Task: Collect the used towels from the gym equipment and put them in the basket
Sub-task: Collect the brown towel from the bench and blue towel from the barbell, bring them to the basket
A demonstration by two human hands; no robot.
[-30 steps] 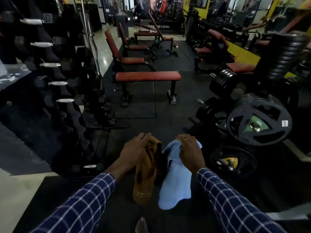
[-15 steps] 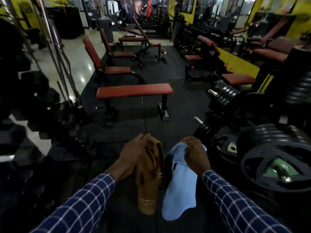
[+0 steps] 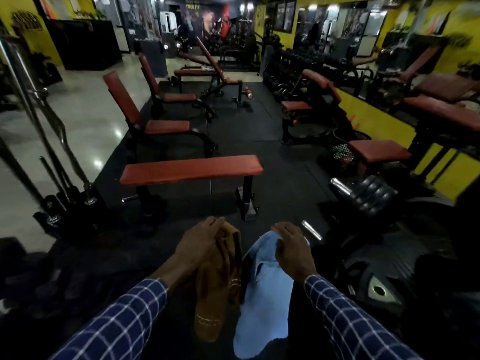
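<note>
Carrying one towel apiece, the person now faces down the length of the gym. The left hand [image 3: 200, 245] is closed around the top of a brown towel [image 3: 217, 289], which hangs low in the centre of the frame; the right hand [image 3: 293, 252] is closed on a light blue towel [image 3: 265, 294] hanging just beside it. Over the last second the view has swung from the dumbbell rack and weight plates toward the open floor, so the red flat bench [image 3: 191, 168] now sits mid-frame, bare of any towel, and a mesh basket [image 3: 340, 153] has come into sight at centre right, beside a red seat [image 3: 378, 150]. The grips on both towels are unchanged. Judging by this, collection looks finished here and the walk to the basket comes next.
</note>
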